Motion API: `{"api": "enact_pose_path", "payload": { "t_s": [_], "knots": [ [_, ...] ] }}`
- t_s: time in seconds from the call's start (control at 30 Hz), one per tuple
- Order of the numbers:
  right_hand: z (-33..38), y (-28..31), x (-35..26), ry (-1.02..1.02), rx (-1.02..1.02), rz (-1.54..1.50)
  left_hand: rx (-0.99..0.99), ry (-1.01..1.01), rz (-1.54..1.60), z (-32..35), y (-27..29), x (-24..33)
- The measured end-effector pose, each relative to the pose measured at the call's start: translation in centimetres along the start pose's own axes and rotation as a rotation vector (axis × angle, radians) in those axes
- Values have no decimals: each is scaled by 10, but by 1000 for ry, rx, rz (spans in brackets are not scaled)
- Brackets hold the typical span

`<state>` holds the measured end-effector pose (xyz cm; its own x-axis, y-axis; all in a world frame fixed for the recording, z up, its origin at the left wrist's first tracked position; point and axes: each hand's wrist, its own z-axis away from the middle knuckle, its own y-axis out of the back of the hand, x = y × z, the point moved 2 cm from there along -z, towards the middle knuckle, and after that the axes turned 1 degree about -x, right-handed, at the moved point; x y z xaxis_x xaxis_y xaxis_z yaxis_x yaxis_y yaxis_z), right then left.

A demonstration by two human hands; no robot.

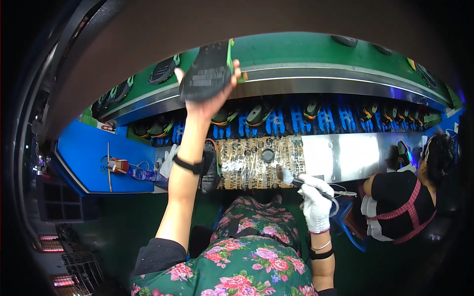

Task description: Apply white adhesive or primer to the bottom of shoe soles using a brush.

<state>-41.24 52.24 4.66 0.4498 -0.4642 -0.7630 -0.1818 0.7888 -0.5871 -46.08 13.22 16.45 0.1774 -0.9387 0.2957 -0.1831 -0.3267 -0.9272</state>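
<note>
My bare left hand (206,104) is stretched far forward and grips a black sandal (205,79) with green and orange edging. The sandal is held above the near edge of the green conveyor, blurred a little by motion. In a white knitted glove, my right hand (316,202) is closed round a brush (286,175), its pale bristles pointing left over the front of the work table. A second black sandal (211,167) lies on the table just right of my left forearm. Near the middle of the tape-covered cardboard (239,160) sits a small dark round dish (267,155).
Sandals ride on the green conveyor (291,49). Below its metal edge runs a row of blue racks (298,121), some holding sandals. A blue side table (98,160) carries a plastic bottle (143,173), with a white glove (168,162) nearby. Another person (402,202) sits close at the right.
</note>
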Motion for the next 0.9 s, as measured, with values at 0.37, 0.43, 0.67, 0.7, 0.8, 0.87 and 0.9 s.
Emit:
{"api": "enact_pose_path", "payload": {
  "t_s": [0.37, 0.43, 0.67, 0.7, 0.8, 0.87, 0.9],
  "knots": [
    [-16, -4, 36, -62, -65, 193, 442, -260, -98, -46, 34, -32],
    [-17, 6, 38, -54, -28, 183, 381, -224, -570, -75, 34, -68],
    [-7, 31, 40, 0, 129, 37, 136, -181, -1813, -224, 34, -184],
    [-5, 36, 41, -8, 156, 21, 92, -236, -1974, -240, 39, -198],
    [2, 46, 32, 9, 255, -22, 84, -357, -2265, -275, 42, -238],
    [7, 57, 36, 43, 294, -33, 142, -352, -2287, -290, 43, -247],
    [11, 51, 38, 35, 281, -27, 186, -466, -2244, -298, 67, -220]
  ]
}}
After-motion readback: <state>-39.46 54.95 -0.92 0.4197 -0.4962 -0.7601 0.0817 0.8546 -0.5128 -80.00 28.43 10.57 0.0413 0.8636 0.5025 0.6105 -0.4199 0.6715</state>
